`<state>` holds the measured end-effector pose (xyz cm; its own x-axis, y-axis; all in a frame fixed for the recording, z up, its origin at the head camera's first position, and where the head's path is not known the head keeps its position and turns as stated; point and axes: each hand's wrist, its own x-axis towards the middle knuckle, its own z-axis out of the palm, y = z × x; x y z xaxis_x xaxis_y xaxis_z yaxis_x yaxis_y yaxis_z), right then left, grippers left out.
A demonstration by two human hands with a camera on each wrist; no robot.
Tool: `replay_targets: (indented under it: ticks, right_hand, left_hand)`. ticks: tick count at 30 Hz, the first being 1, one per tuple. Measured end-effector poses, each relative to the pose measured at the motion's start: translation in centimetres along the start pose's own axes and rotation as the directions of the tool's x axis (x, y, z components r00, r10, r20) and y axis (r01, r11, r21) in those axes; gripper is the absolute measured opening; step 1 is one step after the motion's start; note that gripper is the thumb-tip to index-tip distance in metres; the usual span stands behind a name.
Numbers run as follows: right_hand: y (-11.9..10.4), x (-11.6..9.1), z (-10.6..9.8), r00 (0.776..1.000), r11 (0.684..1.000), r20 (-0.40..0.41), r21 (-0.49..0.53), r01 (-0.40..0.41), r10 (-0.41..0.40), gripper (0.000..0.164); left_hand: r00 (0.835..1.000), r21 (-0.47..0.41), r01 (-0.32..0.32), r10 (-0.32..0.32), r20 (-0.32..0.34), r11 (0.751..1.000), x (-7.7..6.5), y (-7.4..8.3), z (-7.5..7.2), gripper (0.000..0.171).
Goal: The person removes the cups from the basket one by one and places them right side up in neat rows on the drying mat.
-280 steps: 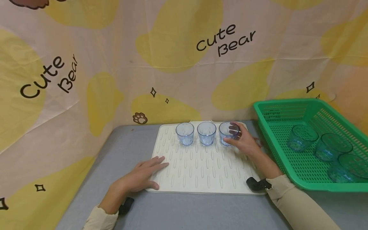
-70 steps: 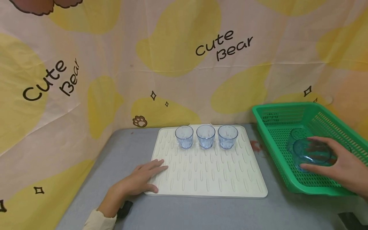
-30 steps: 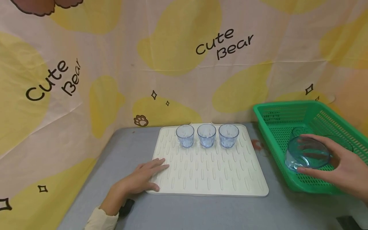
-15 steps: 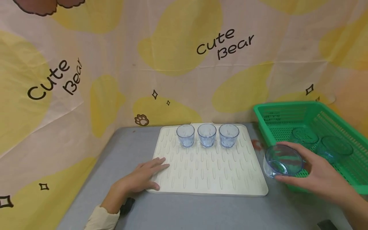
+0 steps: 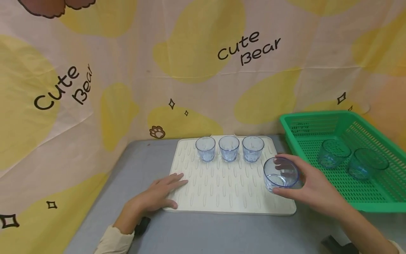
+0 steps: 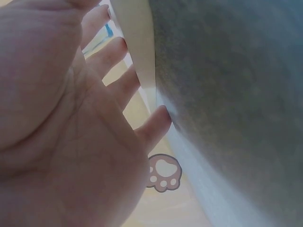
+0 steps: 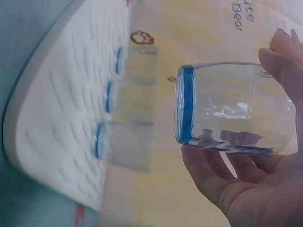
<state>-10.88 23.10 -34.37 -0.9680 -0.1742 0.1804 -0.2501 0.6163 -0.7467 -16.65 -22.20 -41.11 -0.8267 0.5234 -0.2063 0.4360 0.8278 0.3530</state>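
Note:
My right hand (image 5: 312,185) grips a clear bluish drinking glass (image 5: 275,176) by its sides, over the right part of a white ridged mat (image 5: 219,194). In the right wrist view the glass (image 7: 227,106) shows a thick blue base, raised off the mat, with thumb and fingers on opposite sides. Three like glasses stand upright in a row along the mat's back edge: left glass (image 5: 205,150), middle glass (image 5: 229,149), right glass (image 5: 252,149). My left hand (image 5: 155,193) rests with straight, spread fingers on the mat's left edge; the left wrist view shows its fingertips (image 6: 162,113) at that edge.
A green plastic basket (image 5: 301,165) stands right of the mat, holding two more glasses, a nearer one (image 5: 366,164) and a farther one (image 5: 333,154). A patterned cloth (image 5: 196,70) hangs behind and to the left. The tabletop (image 5: 190,233) is grey.
My right hand set the third glass down on the mat, then lifted another from the basket and carried it left over the basket's rim to the mat. The left hand has stayed in place.

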Motion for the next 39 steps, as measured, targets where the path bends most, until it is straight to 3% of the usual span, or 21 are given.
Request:
replay_targets:
  ticks: [5, 12, 22, 27, 39]
  right_hand:
    - [-0.4, 1.4, 2.1, 0.999, 0.998, 0.041, 0.047, -0.034, 0.032, 0.088]
    - [-0.8, 3.2, 4.6, 0.999, 0.989, 0.051, 0.147, 0.003, -0.011, 0.083]
    - [-0.9, 5.3, 8.4, 0.995, 0.965, 0.095, 0.264, -0.005, -0.021, 0.082]
    - [-1.3, 6.0, 10.3, 0.99, 0.958, 0.135, 0.287, -0.011, -0.029, 0.082]
    - [-2.7, 7.9, 13.8, 0.989, 0.942, 0.146, 0.334, -0.04, -0.009, 0.081]
  left_hand:
    - [1.0, 0.011, 0.012, -0.012, 0.003, 1.0, 0.6, 0.0, 0.0, 0.083]
    - [1.0, 0.027, 0.008, -0.008, 0.004, 1.0, 0.7, -0.1, -0.2, 0.083]
    - [1.0, 0.021, -0.022, 0.022, -0.002, 1.0, 0.4, 0.0, -0.4, 0.083]
    - [0.999, 0.026, -0.048, 0.048, -0.01, 0.999, 0.1, 0.0, -0.2, 0.083]
    - [1.0, 0.001, -0.03, 0.03, -0.01, 1.0, 0.2, 0.1, -0.1, 0.083]
